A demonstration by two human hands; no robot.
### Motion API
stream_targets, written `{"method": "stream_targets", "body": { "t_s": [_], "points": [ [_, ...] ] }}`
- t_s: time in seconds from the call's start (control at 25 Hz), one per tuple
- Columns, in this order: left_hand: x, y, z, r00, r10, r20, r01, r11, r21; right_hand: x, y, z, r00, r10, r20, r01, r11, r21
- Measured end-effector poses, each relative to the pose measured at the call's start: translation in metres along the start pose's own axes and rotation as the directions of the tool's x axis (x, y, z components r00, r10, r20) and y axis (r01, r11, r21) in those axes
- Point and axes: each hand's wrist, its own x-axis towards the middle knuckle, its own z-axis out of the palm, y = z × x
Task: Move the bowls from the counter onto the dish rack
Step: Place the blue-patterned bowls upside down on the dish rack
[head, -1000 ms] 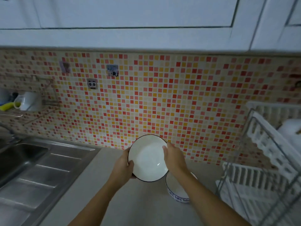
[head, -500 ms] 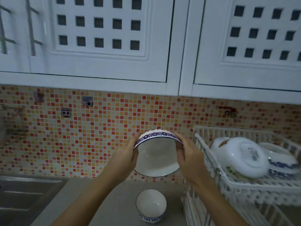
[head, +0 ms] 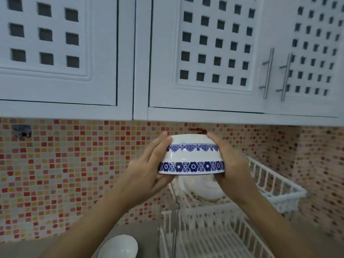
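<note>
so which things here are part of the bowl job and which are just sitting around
Part of the job:
- blue-patterned bowl, upside down, held by left hand and right hand
- white bowl on the counter
- dish rack

Just there:
- upper cabinets
- dishes already in the rack

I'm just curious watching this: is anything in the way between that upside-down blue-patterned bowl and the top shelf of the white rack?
Partly. The bowl, held by the left hand and right hand, is above the dish rack. White dishes already fill the shelf directly beneath it; the shelf's right part looks free.
</note>
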Motion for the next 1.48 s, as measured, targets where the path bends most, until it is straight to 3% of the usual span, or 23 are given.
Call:
{"method": "stream_targets", "body": {
  "t_s": [0.12,0.2,0.36,0.52,0.6,0.68,0.76,0.84,1.04,1.16,1.48],
  "points": [
    [0.034,0.034,0.019,0.997,-0.007,0.075,0.021,0.980,-0.197,-0.004,0.040,-0.027,0.990,-0.039,-0.135,0.034,0.999,-0.041],
    [0.062,0.056,0.036,0.988,-0.067,0.142,0.108,0.946,-0.306,-0.008,0.071,-0.045,0.985,-0.078,-0.157,0.066,0.995,-0.077],
    [0.117,0.086,0.081,0.904,-0.089,0.419,0.266,0.883,-0.386,-0.024,0.143,-0.071,0.981,-0.154,-0.118,0.128,0.970,-0.206],
    [0.150,0.110,0.120,0.841,-0.084,0.535,0.366,0.817,-0.446,-0.040,0.198,-0.082,0.995,-0.082,-0.054,0.075,0.990,-0.119],
    [0.159,0.122,0.144,0.857,-0.124,0.501,0.367,0.828,-0.423,-0.043,0.226,-0.089,1.000,-0.009,0.003,0.009,0.999,-0.040],
    [0.163,0.130,0.167,0.880,-0.162,0.446,0.336,0.878,-0.342,-0.042,0.252,-0.096,0.976,0.038,0.213,-0.047,0.998,0.034],
    [0.167,0.132,0.189,0.884,-0.193,0.425,0.314,0.919,-0.236,-0.039,0.273,-0.098,0.874,0.057,0.483,-0.108,0.991,0.078],
    [0.170,0.133,0.203,0.861,-0.241,0.448,0.356,0.914,-0.193,-0.035,0.287,-0.094,0.773,0.053,0.632,-0.150,0.984,0.100],
    [0.168,0.134,0.230,0.787,-0.334,0.519,0.467,0.872,-0.147,-0.025,0.316,-0.065,0.662,0.090,0.744,-0.257,0.960,0.112],
    [0.168,0.131,0.240,0.741,-0.357,0.569,0.471,0.880,-0.061,-0.024,0.321,-0.049,0.644,0.051,0.763,-0.301,0.934,0.191],
    [0.162,0.121,0.274,0.636,-0.442,0.632,0.478,0.869,0.126,-0.031,0.339,-0.012,0.571,0.039,0.820,-0.230,0.966,0.115]
  ]
}}
